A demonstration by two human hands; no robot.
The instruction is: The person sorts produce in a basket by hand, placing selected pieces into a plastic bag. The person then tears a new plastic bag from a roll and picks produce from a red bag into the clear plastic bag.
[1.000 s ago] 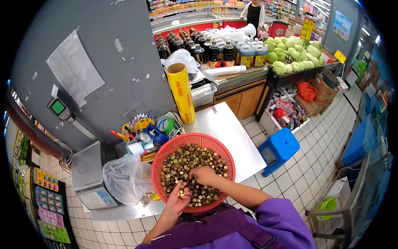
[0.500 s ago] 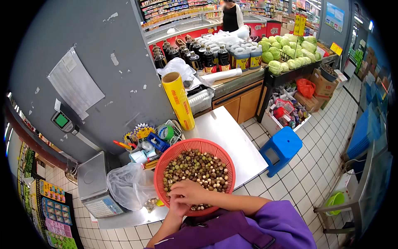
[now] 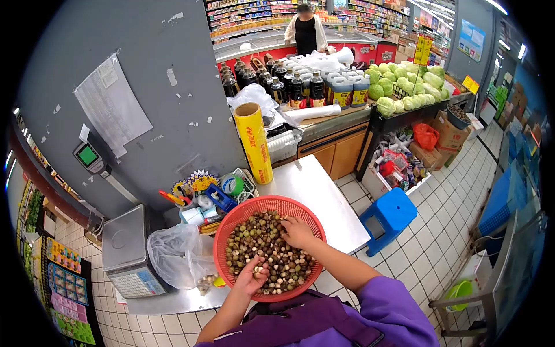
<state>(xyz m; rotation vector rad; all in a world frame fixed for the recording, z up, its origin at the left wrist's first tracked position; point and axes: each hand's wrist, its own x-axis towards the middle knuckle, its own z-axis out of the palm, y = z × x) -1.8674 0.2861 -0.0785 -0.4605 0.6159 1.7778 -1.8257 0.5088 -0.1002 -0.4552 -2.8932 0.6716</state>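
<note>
A red plastic basket full of small round brown, green and pale nuts stands at the near edge of the metal table. My left hand is at the basket's lower left, palm up, its fingers curled around a few pale nuts. Higher up, on the basket's right side, my right hand touches the nuts with its fingertips. What lies under those fingertips is too small to tell.
A scale and a clear plastic bag lie left of the basket. Behind it stands a yellow film roll. A blue stool is on the right. A person stands beyond the bottles.
My right hand was at my left hand half a second ago and has moved up and right over the nuts. The left hand's palm shows again. The camera view has shifted slightly.
</note>
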